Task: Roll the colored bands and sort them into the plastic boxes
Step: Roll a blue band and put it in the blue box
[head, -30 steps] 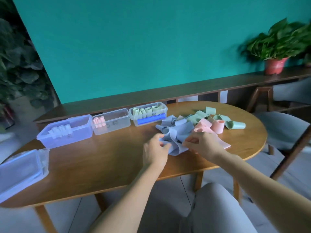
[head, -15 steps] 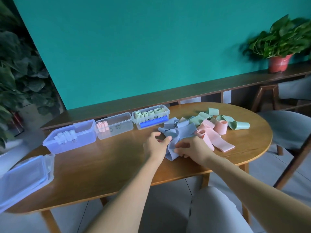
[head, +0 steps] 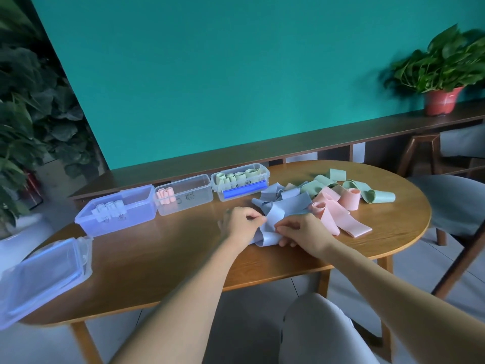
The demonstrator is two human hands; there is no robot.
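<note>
A loose blue band [head: 271, 227] lies at the near edge of a pile on the wooden table [head: 162, 258]. My left hand [head: 240, 223] pinches its left side and my right hand [head: 299, 231] pinches its right side. More blue bands [head: 286, 198], pink bands [head: 341, 214] and green bands [head: 367, 191] lie behind. Three boxes stand in a row: a blue box [head: 136, 222] with blue rolls, a clear box [head: 199, 199] with pink rolls, and a clear box [head: 265, 177] with green rolls.
A stack of box lids [head: 39, 274] sits at the table's left end. Chairs [head: 451, 200] stand to the right, a long wooden shelf [head: 288, 145] runs behind with a potted plant [head: 443, 72], and large plants [head: 23, 106] fill the left.
Both hands have stayed on the blue band and drawn it slightly nearer the table's front edge. The camera view shifted a little.
</note>
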